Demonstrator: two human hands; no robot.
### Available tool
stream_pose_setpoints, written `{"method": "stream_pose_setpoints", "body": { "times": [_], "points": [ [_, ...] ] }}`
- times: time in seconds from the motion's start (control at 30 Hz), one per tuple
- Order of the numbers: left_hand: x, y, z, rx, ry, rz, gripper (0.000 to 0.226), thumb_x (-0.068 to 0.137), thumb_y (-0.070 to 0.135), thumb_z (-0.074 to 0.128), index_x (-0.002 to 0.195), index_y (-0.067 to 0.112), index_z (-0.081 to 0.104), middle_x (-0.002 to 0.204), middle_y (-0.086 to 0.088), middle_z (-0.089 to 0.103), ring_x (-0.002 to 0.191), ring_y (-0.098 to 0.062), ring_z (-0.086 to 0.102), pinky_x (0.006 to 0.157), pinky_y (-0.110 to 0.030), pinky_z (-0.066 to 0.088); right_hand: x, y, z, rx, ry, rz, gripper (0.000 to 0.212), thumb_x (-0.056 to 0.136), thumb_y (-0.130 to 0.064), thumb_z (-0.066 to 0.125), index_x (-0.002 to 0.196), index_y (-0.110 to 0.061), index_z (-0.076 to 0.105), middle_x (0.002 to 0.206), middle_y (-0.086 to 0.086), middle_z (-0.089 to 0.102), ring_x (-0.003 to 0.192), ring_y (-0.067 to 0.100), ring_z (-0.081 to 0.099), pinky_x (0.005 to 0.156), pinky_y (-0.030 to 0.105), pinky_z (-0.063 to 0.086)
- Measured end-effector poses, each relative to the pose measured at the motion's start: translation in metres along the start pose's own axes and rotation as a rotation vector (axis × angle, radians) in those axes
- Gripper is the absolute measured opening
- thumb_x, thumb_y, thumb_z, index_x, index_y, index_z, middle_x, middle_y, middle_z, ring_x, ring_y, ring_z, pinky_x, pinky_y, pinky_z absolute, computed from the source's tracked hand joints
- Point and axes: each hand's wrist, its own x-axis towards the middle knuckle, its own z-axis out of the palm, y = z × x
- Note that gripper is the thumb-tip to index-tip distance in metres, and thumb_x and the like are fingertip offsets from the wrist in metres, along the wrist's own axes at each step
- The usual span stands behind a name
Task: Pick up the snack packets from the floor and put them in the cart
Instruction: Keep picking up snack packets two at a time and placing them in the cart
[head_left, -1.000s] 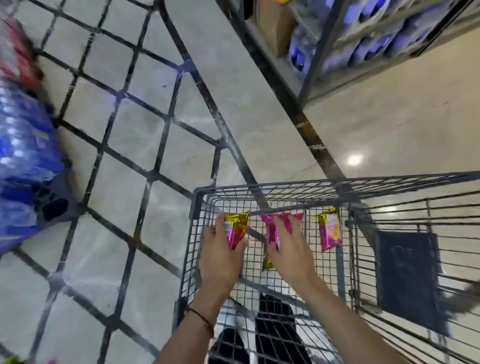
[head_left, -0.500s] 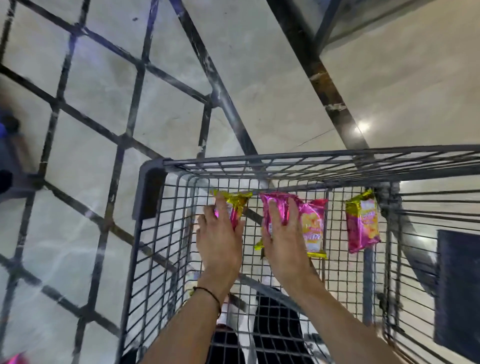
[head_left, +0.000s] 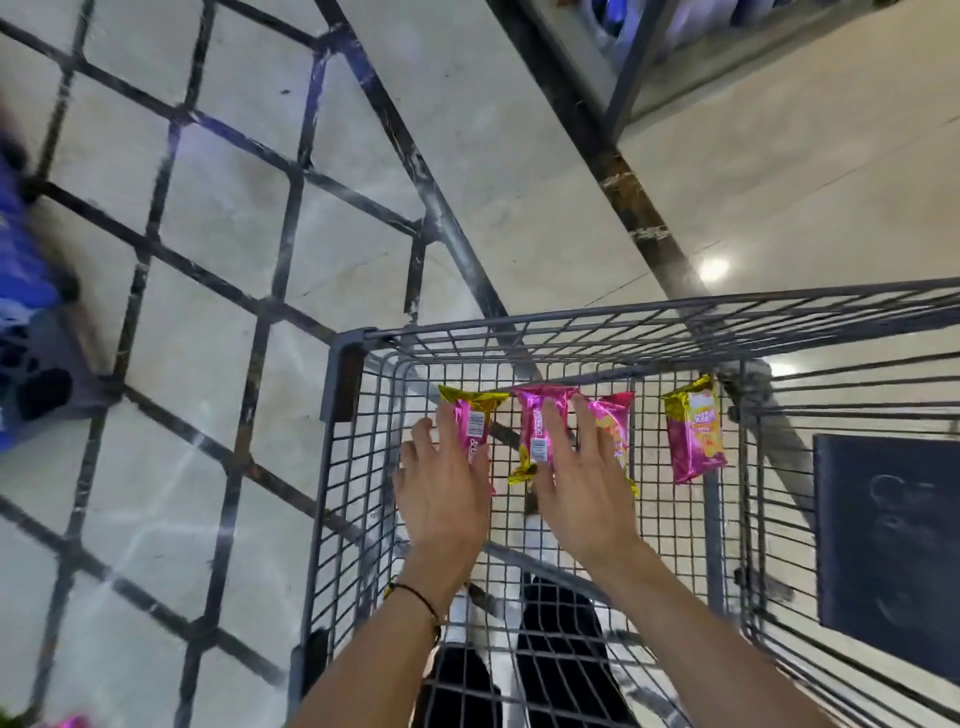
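Your left hand (head_left: 447, 499) and right hand (head_left: 587, 493) reach palm-down into the wire cart (head_left: 623, 325), fingers straight and spread, and neither curls round anything. The left rests on one pink-and-gold snack packet (head_left: 474, 431), barcode side up. Its thumb is hidden, so a pinch there can't be ruled out. The right lies across two more, a barcode-up packet (head_left: 540, 431) and a face-up packet (head_left: 615, 434) overlapping beside it. This looks like setting down: flat hands press the packets onto the cart's bottom mesh so they land side by side instead of sliding. Just to the right, clear of your fingers, a fourth packet (head_left: 693, 431) already lies in the cart near the front wall. Beyond the rim is tiled floor (head_left: 519, 156), then a shelf rack (head_left: 626, 78).

Against half a second ago, your hands sit flatter, the right-hand pair has fanned apart and the fourth packet hasn't shifted — and blue packs (head_left: 21, 270) have slid back in at the left edge.
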Motion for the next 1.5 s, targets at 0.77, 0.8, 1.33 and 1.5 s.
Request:
{"method": "stream_pose_setpoints", "body": {
  "times": [0.77,0.8,1.33,1.5],
  "points": [
    [-0.212,-0.082,-0.292,0.287,0.148,0.43,0.064,0.101,0.059,0.035,0.153,0.022,0.027,0.163,-0.009,0.026,0.152,-0.031,0.015,0.119,-0.057,0.022,-0.217,-0.137,-0.277,-0.338,0.094,-0.299,0.062,0.1,-0.04,0.044,0.156,-0.02,0.023,0.159,0.013,0.029,0.146,0.034,0.022,0.115,0.049,0.026],
    [-0.218,-0.089,-0.299,0.297,0.168,0.421,0.066,0.102,0.059,0.033,0.155,0.021,0.024,0.164,-0.009,0.023,0.153,-0.031,0.013,0.119,-0.056,0.021,-0.22,-0.144,-0.28,-0.342,0.112,-0.314,0.062,0.1,-0.04,0.045,0.156,-0.021,0.024,0.158,0.013,0.03,0.146,0.033,0.022,0.115,0.048,0.027],
    [-0.334,-0.196,-0.347,0.087,0.458,-0.149,0.066,0.101,0.06,0.034,0.152,0.018,0.027,0.161,-0.008,0.026,0.15,-0.032,0.017,0.118,-0.051,0.024,-0.231,-0.281,-0.266,-0.449,0.121,-0.894,0.063,0.1,-0.04,0.041,0.156,-0.02,0.021,0.158,0.008,0.032,0.145,0.033,0.026,0.114,0.046,0.032],
    [-0.415,-0.247,-0.318,0.06,0.486,-0.442,0.065,0.101,0.057,0.033,0.153,0.02,0.025,0.16,-0.007,0.027,0.148,-0.031,0.022,0.115,-0.051,0.028,-0.265,-0.327,-0.228,-0.454,0.05,-1.128,0.059,0.093,-0.038,0.051,0.147,-0.018,0.038,0.144,0.011,0.048,0.134,0.037,0.041,0.1,0.049,0.046]
  ]
}}
